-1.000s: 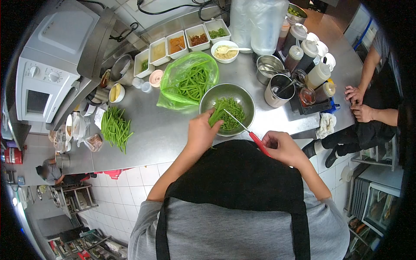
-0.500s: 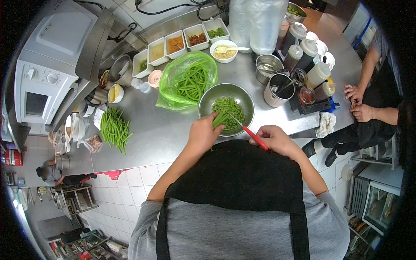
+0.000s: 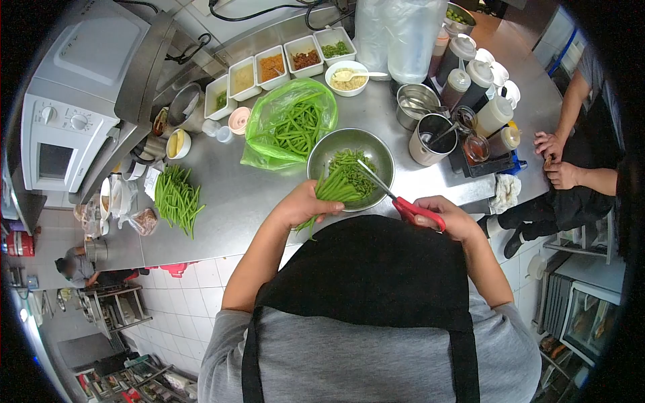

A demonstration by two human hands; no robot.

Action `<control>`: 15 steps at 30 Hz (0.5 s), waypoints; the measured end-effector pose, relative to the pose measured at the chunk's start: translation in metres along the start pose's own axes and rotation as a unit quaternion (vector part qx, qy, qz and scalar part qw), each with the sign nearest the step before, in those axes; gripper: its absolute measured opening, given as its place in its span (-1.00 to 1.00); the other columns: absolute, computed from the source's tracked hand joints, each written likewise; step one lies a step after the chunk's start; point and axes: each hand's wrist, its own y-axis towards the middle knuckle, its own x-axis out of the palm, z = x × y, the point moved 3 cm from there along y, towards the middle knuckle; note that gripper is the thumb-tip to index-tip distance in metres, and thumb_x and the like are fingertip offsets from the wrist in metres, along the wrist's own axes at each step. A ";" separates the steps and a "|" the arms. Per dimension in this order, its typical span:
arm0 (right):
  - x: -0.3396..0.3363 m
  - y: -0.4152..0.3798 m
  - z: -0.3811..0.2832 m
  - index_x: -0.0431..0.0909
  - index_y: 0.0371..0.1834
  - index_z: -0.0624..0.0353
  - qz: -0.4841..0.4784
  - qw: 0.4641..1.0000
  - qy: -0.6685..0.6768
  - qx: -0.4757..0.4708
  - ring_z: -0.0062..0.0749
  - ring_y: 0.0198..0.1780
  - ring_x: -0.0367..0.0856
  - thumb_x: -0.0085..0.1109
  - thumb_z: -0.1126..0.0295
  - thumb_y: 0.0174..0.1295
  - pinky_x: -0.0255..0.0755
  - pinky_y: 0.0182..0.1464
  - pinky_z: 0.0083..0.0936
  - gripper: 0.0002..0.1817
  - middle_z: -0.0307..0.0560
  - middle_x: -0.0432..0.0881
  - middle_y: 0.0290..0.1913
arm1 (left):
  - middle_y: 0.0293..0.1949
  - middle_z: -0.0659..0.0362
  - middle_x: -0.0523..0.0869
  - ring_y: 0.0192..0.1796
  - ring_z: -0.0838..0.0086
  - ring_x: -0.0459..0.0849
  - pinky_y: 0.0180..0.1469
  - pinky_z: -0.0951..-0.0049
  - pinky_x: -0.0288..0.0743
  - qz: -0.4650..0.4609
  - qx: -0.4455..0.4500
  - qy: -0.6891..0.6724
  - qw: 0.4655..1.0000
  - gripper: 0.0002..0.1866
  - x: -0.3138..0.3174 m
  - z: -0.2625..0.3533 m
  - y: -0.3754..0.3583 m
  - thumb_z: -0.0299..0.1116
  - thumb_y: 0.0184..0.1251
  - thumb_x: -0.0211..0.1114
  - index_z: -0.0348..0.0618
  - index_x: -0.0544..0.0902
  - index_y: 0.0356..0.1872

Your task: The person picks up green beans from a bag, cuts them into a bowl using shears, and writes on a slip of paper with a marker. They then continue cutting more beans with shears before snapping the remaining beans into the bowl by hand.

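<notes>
My left hand [image 3: 304, 203] is closed around a bunch of green beans [image 3: 334, 189], whose ends reach over the near rim of a steel bowl [image 3: 385, 153]. Cut green pieces [image 3: 347, 161] lie inside that bowl. My right hand [image 3: 443, 216] grips red-handled scissors [image 3: 407, 207], with the blades pointing up and left over the bowl. Behind the bowl sits an open green plastic bag [image 3: 258, 134] with long beans in it. Another pile of long green beans [image 3: 179, 201] rests on the counter at the left.
White tubs of ingredients [image 3: 273, 68] line the back, beside a bowl with a spoon [image 3: 349, 79]. Steel pots [image 3: 424, 148] and sauce bottles [image 3: 494, 114] stand at the right. A microwave [image 3: 74, 121] is at the left. A co-worker's hands [image 3: 561, 168] are at the counter's right end.
My left hand has shifted left and down with the beans, which now fan out further. The scissors have turned and lifted, so more of their blades and red handles shows.
</notes>
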 end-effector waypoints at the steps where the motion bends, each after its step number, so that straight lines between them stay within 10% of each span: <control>1: 0.000 0.000 0.001 0.56 -0.45 0.21 -0.007 0.999 -0.034 -0.003 -0.75 -0.54 0.34 0.32 0.16 0.04 0.15 -0.50 -0.77 -0.69 -0.39 0.48 -0.58 | -0.58 0.30 0.54 -0.65 0.68 0.39 -0.64 0.65 0.27 0.010 0.001 0.005 1.000 -0.83 -0.001 -0.002 0.001 -0.44 0.04 0.37 -0.22 0.59 -0.35; 15: 0.010 0.013 -0.005 0.57 -0.45 0.24 0.001 0.996 -0.091 0.020 -0.75 -0.55 0.39 0.32 0.23 0.05 0.22 -0.52 -0.74 -0.73 -0.33 0.53 -0.58 | -0.59 0.26 0.58 -0.62 0.64 0.46 -0.60 0.63 0.34 -0.003 -0.034 0.103 0.994 -0.83 0.013 0.001 -0.001 -0.40 0.05 0.36 -0.26 0.61 -0.37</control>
